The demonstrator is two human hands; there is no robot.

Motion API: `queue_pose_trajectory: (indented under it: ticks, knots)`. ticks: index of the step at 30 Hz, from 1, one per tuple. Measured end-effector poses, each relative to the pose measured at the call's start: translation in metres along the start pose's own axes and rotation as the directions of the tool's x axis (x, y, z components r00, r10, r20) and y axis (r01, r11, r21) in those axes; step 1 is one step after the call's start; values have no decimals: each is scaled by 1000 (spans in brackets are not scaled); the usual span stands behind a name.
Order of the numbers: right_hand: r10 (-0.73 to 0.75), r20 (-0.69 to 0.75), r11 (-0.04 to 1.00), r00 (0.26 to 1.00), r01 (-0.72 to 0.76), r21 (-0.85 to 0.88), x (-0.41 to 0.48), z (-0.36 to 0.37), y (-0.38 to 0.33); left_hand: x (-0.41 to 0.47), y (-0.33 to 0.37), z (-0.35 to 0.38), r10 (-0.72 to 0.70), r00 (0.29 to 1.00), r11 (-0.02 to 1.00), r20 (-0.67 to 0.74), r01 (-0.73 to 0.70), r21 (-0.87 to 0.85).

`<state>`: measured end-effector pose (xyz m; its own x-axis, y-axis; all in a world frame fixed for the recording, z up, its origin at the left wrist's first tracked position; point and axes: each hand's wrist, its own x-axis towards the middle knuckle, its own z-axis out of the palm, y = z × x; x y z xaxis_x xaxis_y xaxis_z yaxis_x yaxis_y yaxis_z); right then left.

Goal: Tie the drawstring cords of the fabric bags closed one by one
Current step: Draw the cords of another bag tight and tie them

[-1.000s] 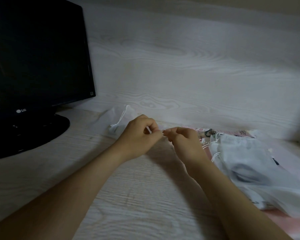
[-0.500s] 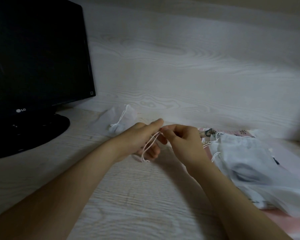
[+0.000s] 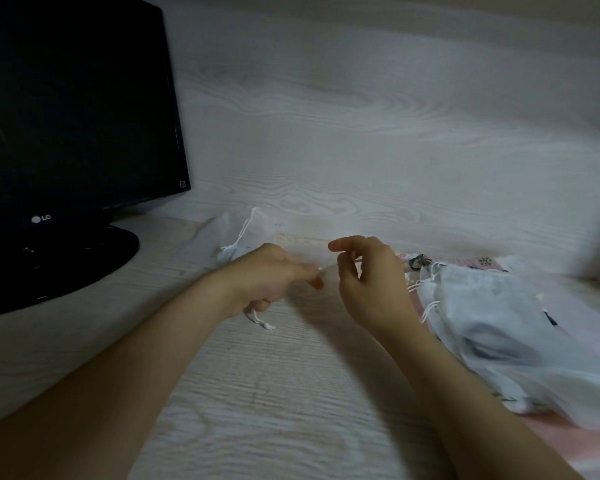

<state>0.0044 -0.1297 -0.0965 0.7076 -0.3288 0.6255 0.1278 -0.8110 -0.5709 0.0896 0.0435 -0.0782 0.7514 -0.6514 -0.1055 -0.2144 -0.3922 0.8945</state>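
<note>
A thin white fabric bag (image 3: 303, 249) lies blurred on the desk between and behind my hands. My left hand (image 3: 267, 280) is curled round its white drawstring cord (image 3: 258, 318), whose frayed end hangs below the fist. My right hand (image 3: 369, 282) is a short way to the right, fingers curled, and seems to pinch the cord's other strand, though blur hides the contact. Another white bag (image 3: 243, 237) with its cord drawn lies at the back left. A pile of several white bags (image 3: 499, 327) lies at the right, loose cords facing my right hand.
A black monitor (image 3: 77, 116) on a round stand (image 3: 70, 268) fills the left side. A pale wood-grain panel (image 3: 361, 133) rises behind the desk (image 3: 257, 410). A pink patterned cloth (image 3: 568, 441) lies under the pile of bags.
My hands have drawn apart from where they met. My left hand has curled into a fist on the cord and dropped slightly; the loop seen before is gone.
</note>
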Motion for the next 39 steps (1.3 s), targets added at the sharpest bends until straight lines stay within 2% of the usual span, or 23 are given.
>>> queue_pose_trajectory:
  ticks: [3,7,12,18,23,28,33,36,39]
  knots:
    - [-94,42,971,995,101,-218,0,2,6,3,-3,2,71,997,997,-43,-71,-2]
    - [-82,88,950,993,105,-295,0,3,5,3,0,7,134,983,991,-122,-131,32]
    - [2,10,976,1000,0,-217,-1,-3,-3,6,0,11,186,958,982,-220,-188,13]
    - [49,123,993,991,-35,-113,-3,-7,-8,8,-1,11,181,957,983,-228,-180,26]
    - [92,130,995,987,-95,19,-3,-9,-11,9,-3,10,248,926,969,-285,-241,60]
    - [195,164,952,967,-227,208,-2,-6,-11,12,-6,10,327,884,945,-336,-311,102]
    - [279,142,892,950,-311,328,0,-9,-12,7,-3,10,356,895,933,-268,-357,47]
    - [311,145,870,939,-342,354,0,-9,-9,8,-3,9,314,917,947,-245,-322,7]
    - [319,122,899,940,-341,276,1,-7,-5,13,-5,6,197,945,977,-259,-213,-33]
